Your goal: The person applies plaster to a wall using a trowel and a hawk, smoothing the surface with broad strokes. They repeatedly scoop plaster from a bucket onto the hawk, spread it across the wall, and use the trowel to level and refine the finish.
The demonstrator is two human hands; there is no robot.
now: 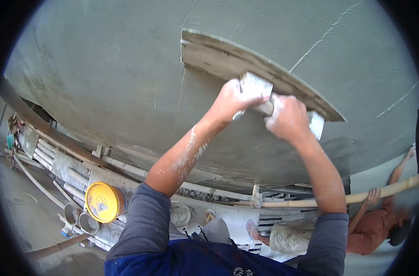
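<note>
Nearest us, our sleeves (147, 216) lead up to both hands, side by side on one handle so we can press the trowel (218, 57) flat against the wet wall (103, 69). Left hand (230, 101) and right hand (287, 117) have their fingers clamped round the grip. The blade sits high on the wall, its long axis slanting from upper left to lower right, and its lower edge is perhaps slightly lifted.

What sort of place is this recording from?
Probably a building site, mid-plastering: the left hand and right hand press a long float against a grey plastered wall, with a yellow bucket and pipes below.
</note>
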